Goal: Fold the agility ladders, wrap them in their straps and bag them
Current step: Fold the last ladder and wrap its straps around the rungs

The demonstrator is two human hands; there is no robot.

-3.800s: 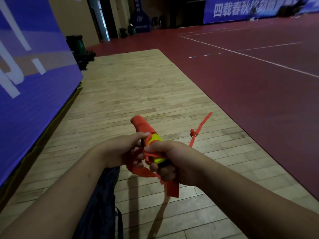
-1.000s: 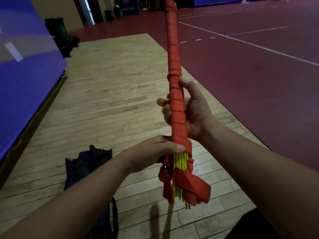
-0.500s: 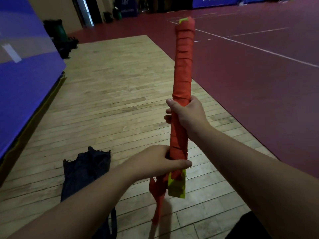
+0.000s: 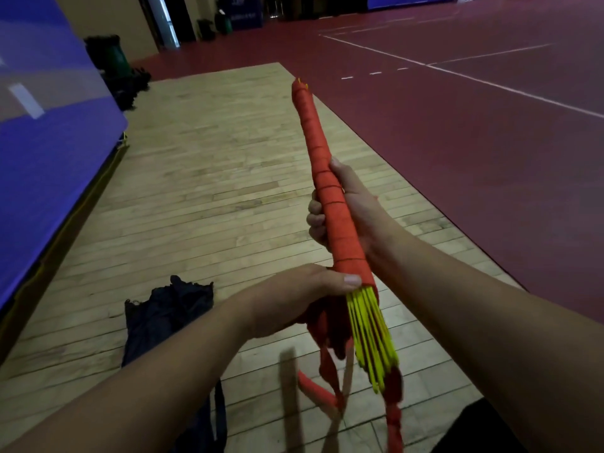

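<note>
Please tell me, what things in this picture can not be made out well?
All in the head view:
1. Bag: lower part hidden by the left arm and cut by the bottom edge.
2. Loose strap ends: motion-blurred; the longest is cut by the bottom edge.
3. Right hand fingers: mostly hidden behind the bundle.
4. Far banner: cut by the top edge, text unreadable.

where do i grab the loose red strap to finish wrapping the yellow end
Pinch the loose strap high up, close under the left hand, where it leaves the wrapped bundle. Come from the left side, since the bare yellow rungs fan out to its right. Lower down the tails are blurred, probably swinging, so harder to catch.
</note>
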